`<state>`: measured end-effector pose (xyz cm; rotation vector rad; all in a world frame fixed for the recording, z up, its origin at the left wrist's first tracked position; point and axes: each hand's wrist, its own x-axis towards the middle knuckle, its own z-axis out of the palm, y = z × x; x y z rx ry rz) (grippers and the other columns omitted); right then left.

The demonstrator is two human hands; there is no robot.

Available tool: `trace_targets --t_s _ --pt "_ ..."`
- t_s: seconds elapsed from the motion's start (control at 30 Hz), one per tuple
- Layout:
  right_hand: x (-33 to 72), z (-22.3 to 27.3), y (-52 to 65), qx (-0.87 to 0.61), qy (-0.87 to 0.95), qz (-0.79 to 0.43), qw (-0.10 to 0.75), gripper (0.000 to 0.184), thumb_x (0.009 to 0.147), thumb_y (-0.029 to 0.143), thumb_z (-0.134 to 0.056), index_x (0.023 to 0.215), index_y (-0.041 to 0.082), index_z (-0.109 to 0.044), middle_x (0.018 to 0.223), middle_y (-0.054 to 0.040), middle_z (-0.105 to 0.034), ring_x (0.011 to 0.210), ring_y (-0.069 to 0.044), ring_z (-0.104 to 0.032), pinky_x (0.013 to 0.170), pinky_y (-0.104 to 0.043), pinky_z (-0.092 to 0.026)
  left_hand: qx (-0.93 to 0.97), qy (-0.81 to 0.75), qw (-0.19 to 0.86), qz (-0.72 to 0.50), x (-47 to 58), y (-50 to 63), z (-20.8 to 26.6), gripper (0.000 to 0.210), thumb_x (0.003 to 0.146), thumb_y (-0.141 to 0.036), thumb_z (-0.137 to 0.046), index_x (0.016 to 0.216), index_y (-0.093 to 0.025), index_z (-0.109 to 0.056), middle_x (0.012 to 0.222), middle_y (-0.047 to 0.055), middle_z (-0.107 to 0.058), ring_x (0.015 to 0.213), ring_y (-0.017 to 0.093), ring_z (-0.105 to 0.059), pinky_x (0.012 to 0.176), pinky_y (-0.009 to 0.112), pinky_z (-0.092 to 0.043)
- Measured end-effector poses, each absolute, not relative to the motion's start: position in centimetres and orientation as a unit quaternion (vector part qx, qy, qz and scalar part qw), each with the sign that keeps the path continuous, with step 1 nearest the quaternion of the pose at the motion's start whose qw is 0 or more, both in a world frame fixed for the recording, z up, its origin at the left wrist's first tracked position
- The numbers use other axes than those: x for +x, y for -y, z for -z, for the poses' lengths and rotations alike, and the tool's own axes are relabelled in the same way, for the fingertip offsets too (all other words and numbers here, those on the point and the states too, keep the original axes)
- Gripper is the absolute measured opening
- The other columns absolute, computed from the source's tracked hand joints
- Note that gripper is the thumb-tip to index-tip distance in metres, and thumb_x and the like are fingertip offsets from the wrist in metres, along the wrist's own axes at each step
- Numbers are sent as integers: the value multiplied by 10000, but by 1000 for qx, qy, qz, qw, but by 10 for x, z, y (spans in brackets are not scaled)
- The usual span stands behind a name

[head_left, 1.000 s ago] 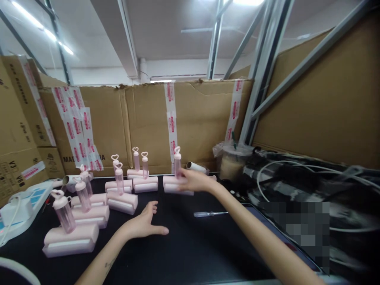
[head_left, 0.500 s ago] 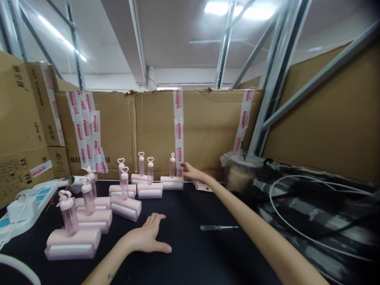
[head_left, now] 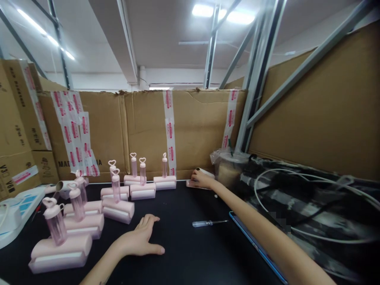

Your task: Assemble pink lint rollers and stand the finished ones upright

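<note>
My left hand [head_left: 141, 236] is over the black tabletop [head_left: 178, 253], fingers stretched and thumb apart, holding nothing. Farther back, near the cardboard wall, my right hand [head_left: 202, 179] has its fingers curled over a pale pink and white part [head_left: 190, 184], which they partly hide. Left of it stands a pink roller-like device [head_left: 165, 182] with an upright clear pink tube and a heart-shaped loop on top. Several more of the same kind, such as the large one [head_left: 61, 251], stand on the left side. A clear-handled screwdriver [head_left: 202, 224] lies between my hands.
A lidded plastic cup [head_left: 228, 170] with a brown drink stands beyond my right forearm. Under that forearm lies a blue-edged flat device [head_left: 257, 247]. Black-and-grey bundled material [head_left: 311, 209] with a white cable is on the right. A power strip [head_left: 20, 215] sits far left.
My right hand has moved right, away from beside the rearmost device, and closed over the pale part. The view has shifted right, showing the blue-edged device. The left hand stays stretched out.
</note>
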<state>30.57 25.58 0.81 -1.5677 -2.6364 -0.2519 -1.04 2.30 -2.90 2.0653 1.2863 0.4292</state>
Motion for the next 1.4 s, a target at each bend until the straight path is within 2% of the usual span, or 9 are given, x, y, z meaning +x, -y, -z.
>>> trace_targets --t_s 0.17,0.23,0.37,0.53,0.73,1.0,1.13,1.27,1.4 --pt "309 -10 -255 -579 803 130 53 381 726 374 -635 1047 185 -554 1268 -100 -401 1156 -290 -369 933 -437 -307 798 -488 324 -139 -9 -23 26 800 635 -450 -634 1299 -126 -328 1331 146 -319 1270 281 -287 1061 407 -233" --pt "314 -7 -255 -624 767 136 55 403 783 382 -587 1112 161 -509 1225 -104 -443 1094 -274 -434 888 -466 -356 799 -491 323 -130 -8 -23 26 818 635 -444 -636 1312 -123 -308 1350 148 -296 1287 282 -260 1069 404 -217" --pt "322 -3 -253 -655 743 128 57 314 864 345 -511 1110 149 -514 1110 -75 -537 926 -192 -553 786 -393 -464 793 -503 322 -120 -6 -24 29 854 613 -449 -655 1324 -148 -289 1404 143 -212 1322 303 -177 1073 422 -201" --pt "324 -5 -250 -612 774 148 76 261 854 301 -522 1060 141 -542 1060 -76 -563 878 -178 -569 750 -352 -468 803 -489 313 -137 -7 -25 30 833 604 -473 -657 1301 -160 -325 1321 138 -319 1265 298 -292 1052 431 -241" --pt "318 -3 -242 -544 811 194 91 201 749 147 -537 927 194 -617 1021 -122 -578 914 -246 -562 700 -323 -409 804 -486 308 -149 -10 -28 32 875 560 -558 -667 1291 -198 -347 1269 121 -352 1241 313 -316 1030 466 -260" --pt "288 -26 -211 -426 867 227 124 181 810 186 -439 892 186 -600 971 -124 -599 875 -241 -556 697 -328 -382 803 -492 304 -145 -9 -26 27 930 531 -579 -688 1298 -177 -346 1292 138 -345 1238 322 -331 1017 460 -286" --pt "250 -39 -166 -358 896 228 133 189 852 219 -409 909 195 -587 998 -100 -579 930 -222 -525 767 -319 -365 822 -464 290 -160 -7 -15 7 733 660 -495 -634 1274 -176 -393 1266 128 -412 1171 284 -434 971 410 -358" --pt "203 -30 -106 -260 922 262 117 173 741 100 -498 869 172 -589 930 -93 -582 872 -227 -536 738 -331 -376 870 -343 271 -229 -8 3 -24 272 782 -359 -548 975 -184 -626 966 52 -625 940 189 -581 884 307 -429" --pt "173 0 -71 -230 919 300 114 271 619 26 -551 860 145 -587 892 -98 -591 824 -241 -546 709 -348 -393 862 -247 358 -258 -18 38 -52 229 793 -331 -559 883 -148 -664 875 70 -678 846 177 -624 822 282 -474"
